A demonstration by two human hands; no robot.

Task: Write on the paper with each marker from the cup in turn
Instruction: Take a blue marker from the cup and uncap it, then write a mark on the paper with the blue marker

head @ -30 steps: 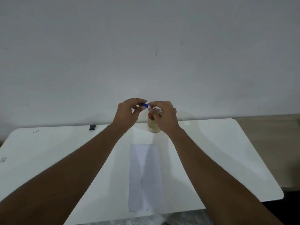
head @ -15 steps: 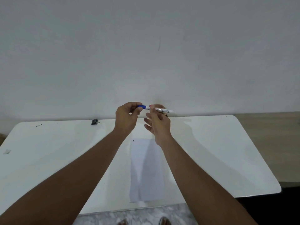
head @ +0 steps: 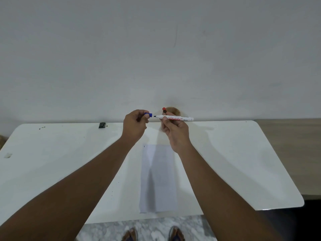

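My right hand (head: 176, 132) holds a white marker (head: 175, 117) level above the table, its bare dark tip pointing left. My left hand (head: 134, 126) grips the marker's blue cap (head: 149, 114), a small gap away from the tip. Behind my right hand stands the cup (head: 172, 111), mostly hidden, with a red-capped marker (head: 164, 110) sticking up from it. A white sheet of paper (head: 159, 178) lies flat on the white table (head: 234, 162), below both hands.
A small black object (head: 102, 125) rests at the table's far edge by the wall. A few dark specks (head: 41, 128) and a small scrap (head: 7, 155) mark the left side. My sandalled feet (head: 152, 233) stand on the marble floor under the near edge.
The blue cap has come off the marker: my left hand pulled it left while my right hand turned the marker level. The camera view has tilted down, showing my feet.
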